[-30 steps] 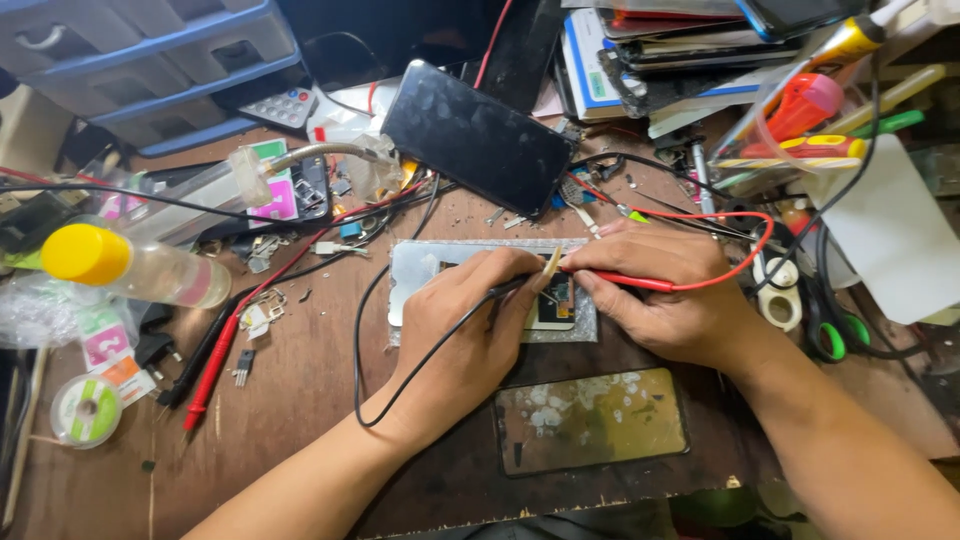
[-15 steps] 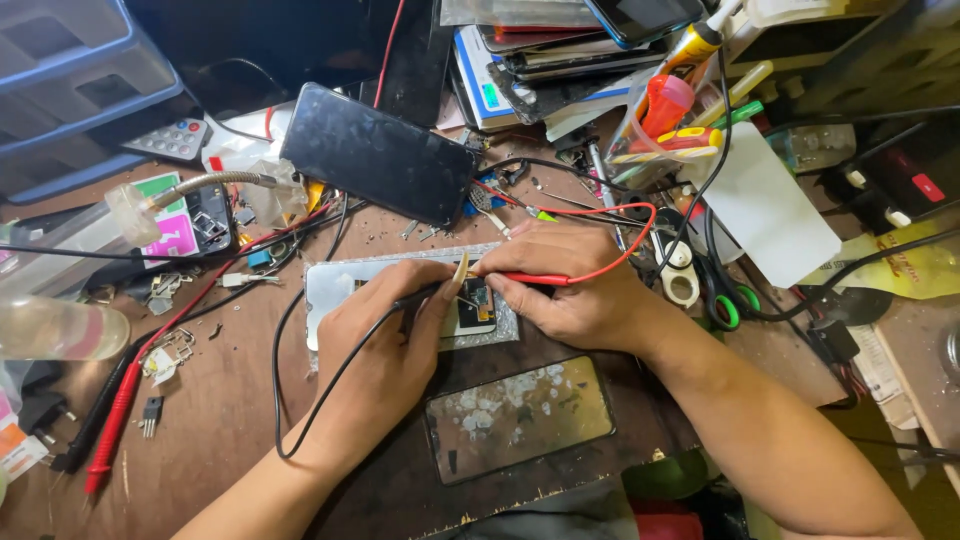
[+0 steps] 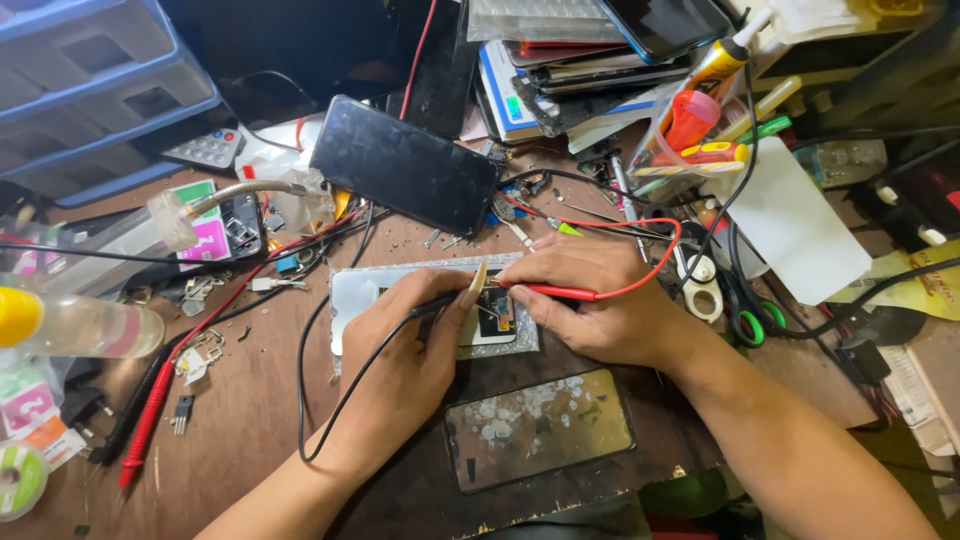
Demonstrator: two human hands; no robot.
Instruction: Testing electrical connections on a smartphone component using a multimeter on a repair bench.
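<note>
An opened phone [image 3: 352,298] with a pale frame lies flat on the wooden bench [image 3: 240,440]. My left hand [image 3: 415,350] grips a black test probe [image 3: 432,303] with a black lead, its tip on the small circuit board [image 3: 497,312] inside the phone. My right hand [image 3: 600,300] holds a red test probe [image 3: 545,291] with a red lead, its tip touching the same board. Both hands rest over the phone's right half and hide part of it.
A cracked glass panel [image 3: 538,427] lies near the front edge. A dark phone [image 3: 405,165] sits behind. A second red probe [image 3: 150,420], a clear bottle with yellow cap [image 3: 70,325], scissors [image 3: 735,300], a tool cup [image 3: 690,145] and blue drawers [image 3: 90,90] surround the work.
The view has shifted, so everything sits a little further left and lower. Both hands keep their probes on the phone's board; their pose is nearly the same.
</note>
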